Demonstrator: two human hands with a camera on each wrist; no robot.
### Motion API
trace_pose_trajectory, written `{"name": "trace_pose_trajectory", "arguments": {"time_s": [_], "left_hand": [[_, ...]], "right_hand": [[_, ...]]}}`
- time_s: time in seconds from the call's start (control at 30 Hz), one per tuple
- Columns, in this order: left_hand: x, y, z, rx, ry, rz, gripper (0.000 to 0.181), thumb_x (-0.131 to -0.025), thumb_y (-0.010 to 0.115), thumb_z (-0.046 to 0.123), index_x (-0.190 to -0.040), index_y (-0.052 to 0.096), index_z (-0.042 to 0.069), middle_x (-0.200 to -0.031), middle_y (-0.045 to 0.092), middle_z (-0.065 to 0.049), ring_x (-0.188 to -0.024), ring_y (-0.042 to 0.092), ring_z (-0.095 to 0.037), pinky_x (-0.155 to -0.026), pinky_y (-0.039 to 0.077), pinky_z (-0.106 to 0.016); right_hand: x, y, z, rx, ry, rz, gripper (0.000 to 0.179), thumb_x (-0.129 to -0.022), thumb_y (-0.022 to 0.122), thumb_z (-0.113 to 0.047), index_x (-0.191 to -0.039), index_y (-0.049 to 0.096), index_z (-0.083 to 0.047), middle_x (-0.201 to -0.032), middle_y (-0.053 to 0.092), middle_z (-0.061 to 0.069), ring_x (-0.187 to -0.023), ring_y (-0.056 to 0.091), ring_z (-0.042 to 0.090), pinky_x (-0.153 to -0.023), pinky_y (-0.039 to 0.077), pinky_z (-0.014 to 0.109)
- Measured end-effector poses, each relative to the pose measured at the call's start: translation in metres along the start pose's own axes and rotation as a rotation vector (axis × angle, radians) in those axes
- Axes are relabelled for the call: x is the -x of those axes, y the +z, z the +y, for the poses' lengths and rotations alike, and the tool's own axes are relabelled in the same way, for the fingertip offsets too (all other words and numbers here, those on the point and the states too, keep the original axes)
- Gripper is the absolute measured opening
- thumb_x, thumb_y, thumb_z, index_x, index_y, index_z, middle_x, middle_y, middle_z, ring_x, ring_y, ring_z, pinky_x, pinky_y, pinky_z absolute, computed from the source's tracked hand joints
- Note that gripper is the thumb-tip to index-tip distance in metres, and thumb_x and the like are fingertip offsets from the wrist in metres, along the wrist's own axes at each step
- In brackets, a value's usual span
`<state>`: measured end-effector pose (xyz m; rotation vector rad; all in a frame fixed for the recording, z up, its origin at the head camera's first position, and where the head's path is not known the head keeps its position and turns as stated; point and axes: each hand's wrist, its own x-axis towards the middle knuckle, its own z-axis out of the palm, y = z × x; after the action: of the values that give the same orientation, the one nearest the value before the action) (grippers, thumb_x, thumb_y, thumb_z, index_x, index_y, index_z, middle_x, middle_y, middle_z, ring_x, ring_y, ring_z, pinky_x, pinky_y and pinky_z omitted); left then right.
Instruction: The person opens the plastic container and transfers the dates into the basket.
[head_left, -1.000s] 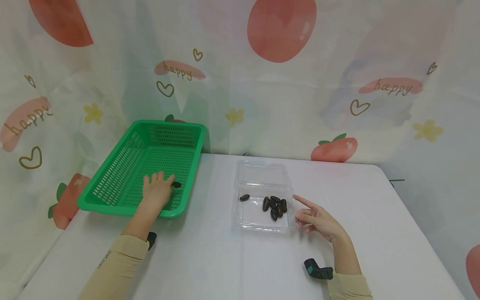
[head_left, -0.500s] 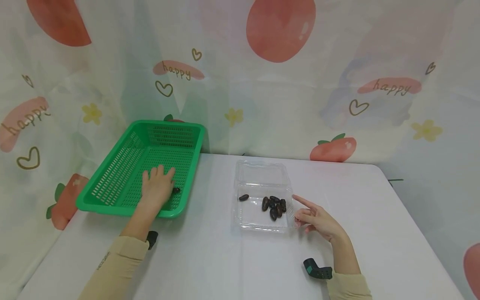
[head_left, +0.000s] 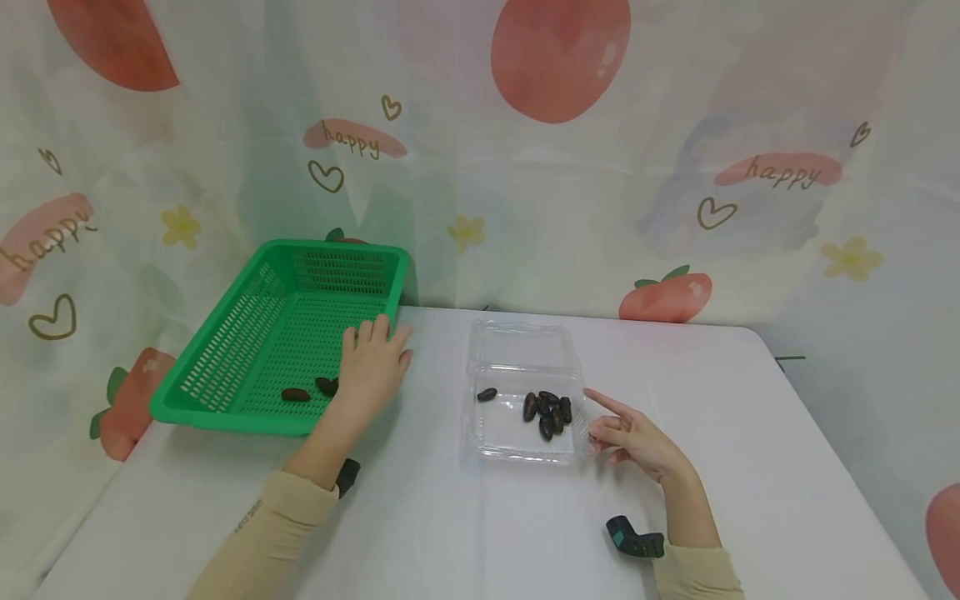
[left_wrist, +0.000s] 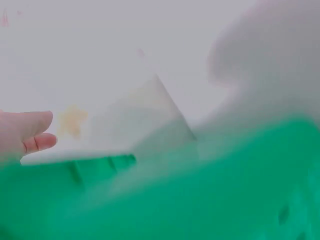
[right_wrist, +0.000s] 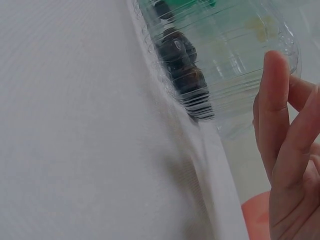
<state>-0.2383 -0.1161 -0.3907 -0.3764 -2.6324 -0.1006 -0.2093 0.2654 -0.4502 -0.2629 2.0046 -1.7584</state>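
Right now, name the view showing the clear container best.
Head view: the clear container lies open, lid and base showing. The right wrist view catches only part, close up; the left wrist view, none discernible.

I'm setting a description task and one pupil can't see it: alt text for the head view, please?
A person's left hand is over the right rim of a green basket with dark oval pieces inside; the right hand is beside an open clear container of similar pieces.
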Motion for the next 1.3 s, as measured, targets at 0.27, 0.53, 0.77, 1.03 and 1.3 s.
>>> {"name": "trace_pose_trajectory", "arguments": {"time_s": [0.27, 0.53, 0.77, 1.03, 1.3], "left_hand": [[0.0, 0.022, 0.046, -0.024, 0.124, -0.045, 0.026, -0.086, 0.062, 0.03, -0.108, 0.054, 0.019, -0.097, 0.048, -0.007, -0.087, 0.046, -0.025, -0.079, 0.036, -0.041], [0.001, 0.04, 0.087, -0.003, 0.189, -0.175, 0.028, -0.09, 0.056, 0.036, -0.115, 0.053, 0.023, -0.109, 0.051, -0.004, -0.099, 0.047, -0.022, -0.087, 0.035, -0.04], [0.002, 0.051, 0.113, -0.017, 0.231, -0.256, 0.031, -0.09, 0.054, 0.039, -0.118, 0.054, 0.026, -0.114, 0.052, -0.002, -0.105, 0.047, -0.02, -0.091, 0.034, -0.04], [-0.001, 0.065, 0.132, -0.045, 0.236, -0.34, 0.037, -0.088, 0.055, 0.043, -0.119, 0.055, 0.025, -0.113, 0.051, 0.001, -0.108, 0.045, -0.019, -0.097, 0.032, -0.043], [-0.007, 0.076, 0.146, -0.084, 0.239, -0.428, 0.046, -0.087, 0.052, 0.051, -0.123, 0.054, 0.023, -0.117, 0.05, 0.0, -0.113, 0.042, -0.018, -0.099, 0.03, -0.042]], "right_hand": [[0.0, 0.0, 0.0, 0.008, 0.005, 0.011, 0.071, -0.089, 0.058, -0.009, -0.145, 0.014, -0.001, -0.078, 0.062, -0.005, -0.067, 0.06, 0.006, -0.049, 0.047, 0.02], [0.0, -0.001, 0.002, 0.029, 0.008, 0.018, 0.07, -0.09, 0.057, -0.01, -0.145, 0.015, -0.003, -0.079, 0.062, -0.006, -0.068, 0.061, 0.007, -0.05, 0.047, 0.021], [0.0, -0.001, 0.002, 0.035, 0.023, 0.031, 0.069, -0.09, 0.058, -0.011, -0.145, 0.016, -0.005, -0.08, 0.062, -0.006, -0.068, 0.061, 0.008, -0.051, 0.048, 0.022], [-0.002, 0.0, 0.002, 0.035, 0.026, 0.028, 0.07, -0.089, 0.058, -0.011, -0.145, 0.016, -0.005, -0.079, 0.062, -0.005, -0.068, 0.061, 0.008, -0.051, 0.048, 0.022], [-0.002, -0.001, 0.004, 0.032, 0.037, 0.033, 0.07, -0.09, 0.058, -0.011, -0.145, 0.016, -0.005, -0.079, 0.062, -0.005, -0.068, 0.061, 0.007, -0.051, 0.048, 0.021]]}}
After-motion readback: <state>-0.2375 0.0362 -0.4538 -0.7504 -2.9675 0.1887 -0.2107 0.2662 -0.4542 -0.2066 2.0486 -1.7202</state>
